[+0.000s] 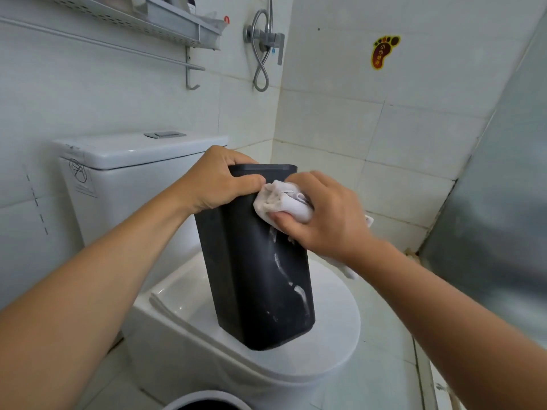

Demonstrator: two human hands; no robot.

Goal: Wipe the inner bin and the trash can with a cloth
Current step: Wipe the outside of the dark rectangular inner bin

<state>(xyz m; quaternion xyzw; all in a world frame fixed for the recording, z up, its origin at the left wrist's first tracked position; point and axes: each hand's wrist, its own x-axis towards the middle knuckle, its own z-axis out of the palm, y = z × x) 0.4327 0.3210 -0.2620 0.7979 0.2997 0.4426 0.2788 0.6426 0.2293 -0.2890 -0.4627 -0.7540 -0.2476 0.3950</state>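
Observation:
A tall black inner bin [254,276] stands upright on the closed white toilet lid [334,327]. My left hand [219,179] grips the bin's top rim at its left corner. My right hand [322,211] holds a bunched white cloth [284,202] and presses it against the bin's front face near the top. Wet whitish streaks run down the bin's front below the cloth. A tail of the cloth hangs behind my right wrist. The round white rim of the trash can [207,402] shows at the bottom edge, mostly cut off.
The toilet cistern [130,161] stands behind the bin on the left. A wall shelf [165,22] and towel rail hang above it. A shower valve with hose [265,45] is on the back wall. A frosted panel [503,202] closes off the right side.

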